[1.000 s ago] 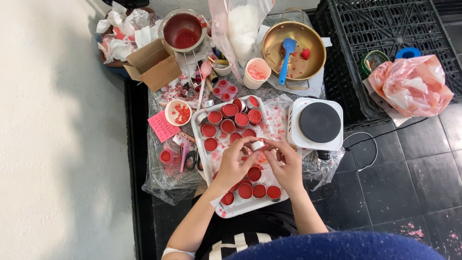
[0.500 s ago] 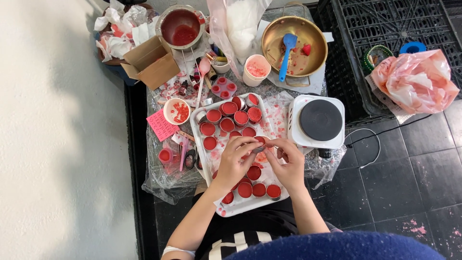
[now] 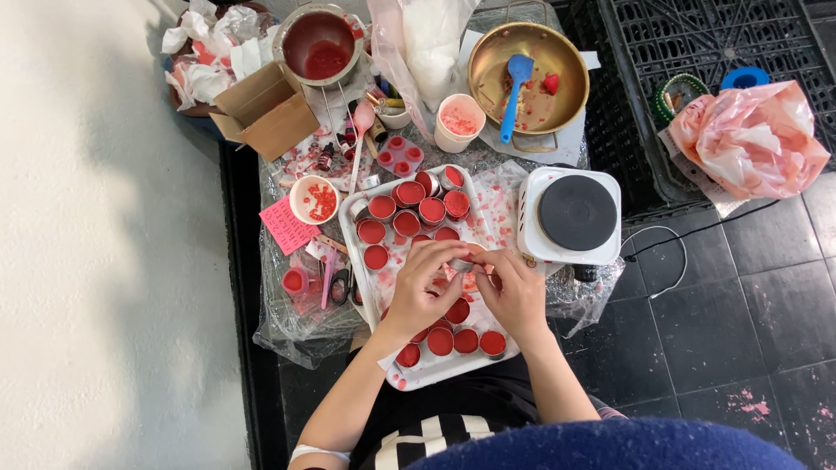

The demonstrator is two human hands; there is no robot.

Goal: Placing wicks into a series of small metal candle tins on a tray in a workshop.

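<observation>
tins [image 3: 407, 223]: silver, red inside
tray [image 3: 353, 218]: white
hot plate [image 3: 570, 216]: white, black round top
pan [image 3: 528, 74]: gold
spatula [image 3: 514, 87]: blue
note [image 3: 287, 226]: pink
box [image 3: 266, 113]: brown
crate [image 3: 697, 43]: black
bag [image 3: 753, 135]: pink
floor [image 3: 740, 305]: black tiles

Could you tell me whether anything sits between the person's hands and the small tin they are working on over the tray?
Nothing visible does: the left hand and right hand already pinch the small tin over the white tray.

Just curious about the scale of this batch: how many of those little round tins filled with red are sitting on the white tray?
About 14 on the white tray: nine in the far cluster, five along the near edge. The left hand and right hand probably hide more.
</observation>
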